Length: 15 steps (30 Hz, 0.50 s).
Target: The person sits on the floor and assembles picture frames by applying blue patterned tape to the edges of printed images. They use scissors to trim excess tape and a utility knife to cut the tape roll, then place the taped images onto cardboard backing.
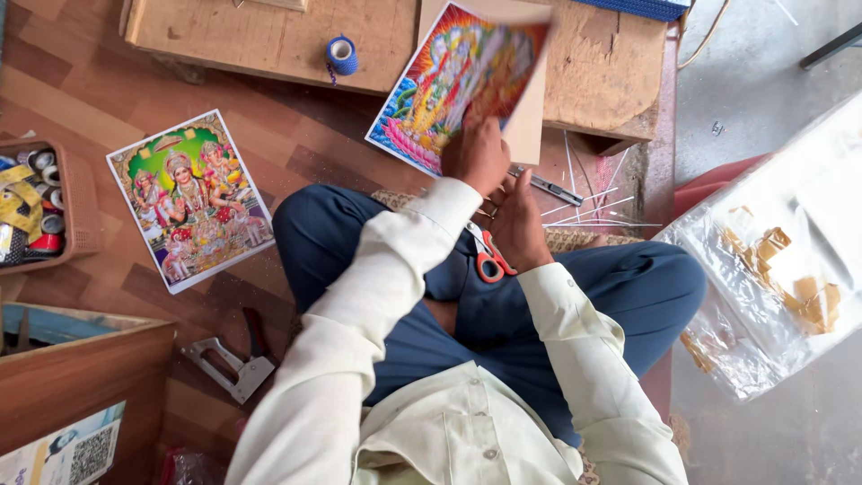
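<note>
Head view | left hand (pixel 476 154) grips print (pixel 453 85) | basket (pixel 79 202) holds tape rolls (pixel 45 193)

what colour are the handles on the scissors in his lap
Orange-red handles on the scissors, seen clearly in the head view, beside the right hand.

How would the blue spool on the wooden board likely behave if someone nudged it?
The blue spool looks small, so it is probably light and would slide easily. It seems to stand on its flat end on the wooden board, so it may tip, then roll on its round side.
</note>
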### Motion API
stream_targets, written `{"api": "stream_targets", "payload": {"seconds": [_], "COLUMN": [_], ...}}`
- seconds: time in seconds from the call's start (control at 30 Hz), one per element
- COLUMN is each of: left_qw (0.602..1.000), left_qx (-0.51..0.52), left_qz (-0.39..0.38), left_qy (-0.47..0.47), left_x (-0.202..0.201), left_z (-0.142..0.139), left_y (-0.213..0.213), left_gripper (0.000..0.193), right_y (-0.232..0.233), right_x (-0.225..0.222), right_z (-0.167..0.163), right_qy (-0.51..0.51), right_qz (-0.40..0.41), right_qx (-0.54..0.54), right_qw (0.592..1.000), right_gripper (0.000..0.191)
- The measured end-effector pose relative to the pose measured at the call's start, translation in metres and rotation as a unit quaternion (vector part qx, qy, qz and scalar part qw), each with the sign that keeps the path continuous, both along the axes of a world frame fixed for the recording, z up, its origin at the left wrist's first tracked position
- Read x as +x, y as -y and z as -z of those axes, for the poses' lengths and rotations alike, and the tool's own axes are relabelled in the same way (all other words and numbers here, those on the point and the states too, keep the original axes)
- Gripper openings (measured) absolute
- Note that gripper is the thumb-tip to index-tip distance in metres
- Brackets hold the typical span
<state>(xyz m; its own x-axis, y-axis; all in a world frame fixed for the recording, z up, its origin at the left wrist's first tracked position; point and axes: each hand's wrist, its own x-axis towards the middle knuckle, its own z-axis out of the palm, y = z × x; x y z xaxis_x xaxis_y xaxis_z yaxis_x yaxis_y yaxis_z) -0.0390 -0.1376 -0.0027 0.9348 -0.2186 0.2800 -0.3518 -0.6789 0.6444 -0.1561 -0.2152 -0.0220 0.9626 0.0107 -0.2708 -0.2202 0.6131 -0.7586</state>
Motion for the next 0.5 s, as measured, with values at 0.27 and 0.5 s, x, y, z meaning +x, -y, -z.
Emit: {"api": "stream_targets", "payload": {"seconds": [0.27,0.5], "left_qw": [0.922,0.571], "left_qx": [-0.329,-0.562], "left_qz": [-0.018,-0.095], "left_qy": [-0.203,-0.590], "left_x": [-0.067,-0.048], "left_z": [0.063,0.082], "left_y": [-0.045,-0.072], "left_gripper": [0.019,0.027], "right_y": [0.028,0.030], "right_x": [0.009,-0.019], "right_z": [0.056,0.034], "right_qy": [-0.091,-0.049], "right_qz": [0.072,0.083], "right_qx": [-0.051,-0.388], "right_qw": [0.992,0.916], "right_gripper": [0.039,0.023]}}
